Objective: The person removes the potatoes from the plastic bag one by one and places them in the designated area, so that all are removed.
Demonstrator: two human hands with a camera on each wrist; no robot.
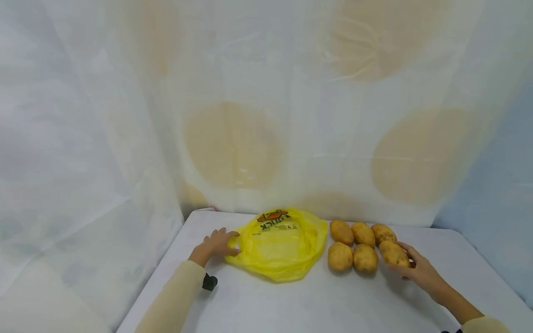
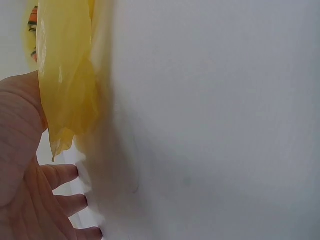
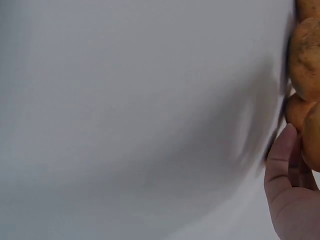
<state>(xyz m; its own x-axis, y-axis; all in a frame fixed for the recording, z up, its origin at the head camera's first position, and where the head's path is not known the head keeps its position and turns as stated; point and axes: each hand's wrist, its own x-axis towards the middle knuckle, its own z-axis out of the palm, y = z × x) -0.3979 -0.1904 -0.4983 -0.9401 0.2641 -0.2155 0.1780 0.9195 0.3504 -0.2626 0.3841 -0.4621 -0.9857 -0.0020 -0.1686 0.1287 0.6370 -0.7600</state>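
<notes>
My left hand (image 1: pixel 216 243) is at the left edge of a yellow plastic bag (image 1: pixel 275 273), touching it with spread fingers. The bag lies with its mouth wide, dark and orange print on its inner side. In the left wrist view, yellow plastic (image 2: pixel 67 75) covers the thumb's tip, while other fingers (image 2: pixel 65 205) reach down to the table. My right hand (image 1: pixel 422 272) holds a potato (image 1: pixel 393 254) by its right side, at the right end of the front row. In the right wrist view the held potato (image 3: pixel 312 140) is partly cut off by the frame.
Several other potatoes (image 1: pixel 340 256) sit in two close rows right of the bag. They stand on a white-covered table (image 1: pixel 291 307). A white sheet with tan circles (image 1: pixel 325 138) hangs behind the table, and more sheeting (image 1: pixel 83 208) rises on the left.
</notes>
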